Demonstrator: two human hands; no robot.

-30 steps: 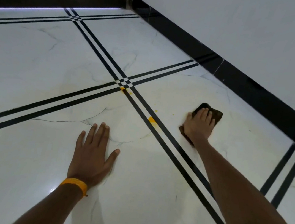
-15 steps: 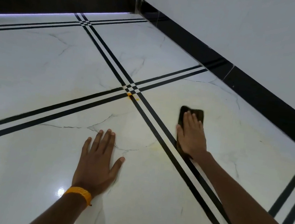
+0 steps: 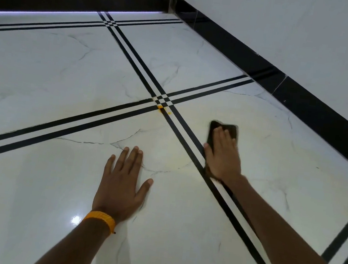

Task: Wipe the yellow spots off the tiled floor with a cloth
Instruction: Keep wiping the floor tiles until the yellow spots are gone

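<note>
Gone since a second ago: the nearer spot beside the black stripe [image 3: 185, 144]. Right hand [image 3: 224, 154], fingers straight, presses the dark cloth [image 3: 224, 128] flat at centre right; left hand [image 3: 122, 182] rests released on the tiled floor [image 3: 64, 87]. Yellow spots [image 3: 161, 108] at the stripe crossing remain.

White tiled floor [image 3: 44, 72], black double stripes [image 3: 341, 236]. Yellow spots [image 3: 160, 108] at stripe crossing. Dark cloth [image 3: 230, 129] flat under right hand [image 3: 223, 157]; left hand [image 3: 122, 182] flat on tile.

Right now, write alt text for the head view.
A right hand presses a dark cloth flat on the white tiled floor, near yellow spots at a crossing of black stripes. The left hand, wearing an orange wristband, rests flat nearby.
</note>
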